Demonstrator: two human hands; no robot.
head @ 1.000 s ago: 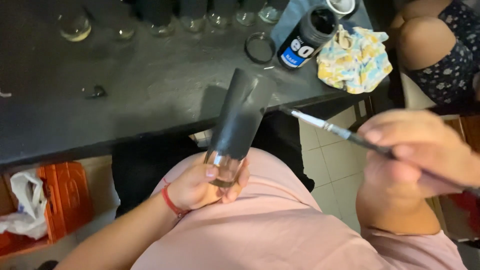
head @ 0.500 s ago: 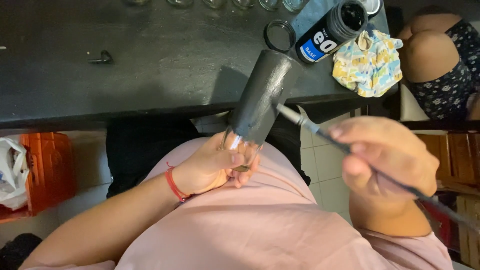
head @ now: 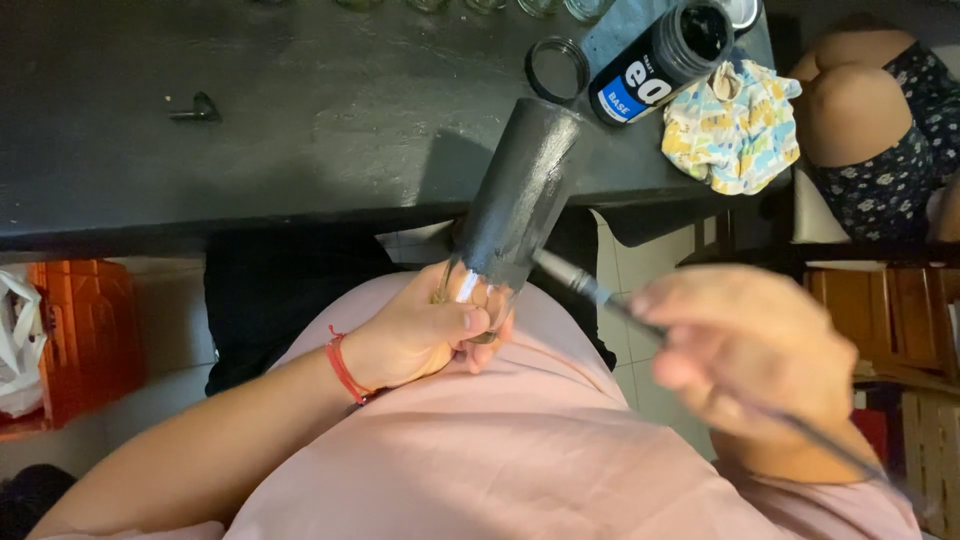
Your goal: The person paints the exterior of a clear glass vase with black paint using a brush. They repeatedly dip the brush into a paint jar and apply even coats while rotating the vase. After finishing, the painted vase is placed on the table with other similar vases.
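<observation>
Glass: I held a tall drinking glass [head: 515, 195] tilted away from me, its mouth pointing toward the table edge. Most of its wall was coated in matt black paint with faint streaks; only the thick base near my fingers remained clear.
Where it was: above my lap, just in front of the dark table [head: 300, 130], its far end overlapping the table's edge from my view.
Left hand: my left hand [head: 430, 325] was closed around the clear base, thumb across the front, fingers curled underneath. A red cord sat on that wrist.
Right hand: my right hand [head: 750, 350] was blurred; it pinched a thin paintbrush [head: 590, 290] in a closed grip, the handle running back past my wrist.
Brush tip: it met the lower painted side of the glass.
On the table: an open jar of black paint [head: 660, 55], a round lid [head: 557, 68] and a patterned rag [head: 735, 125] lay beyond the glass.
</observation>
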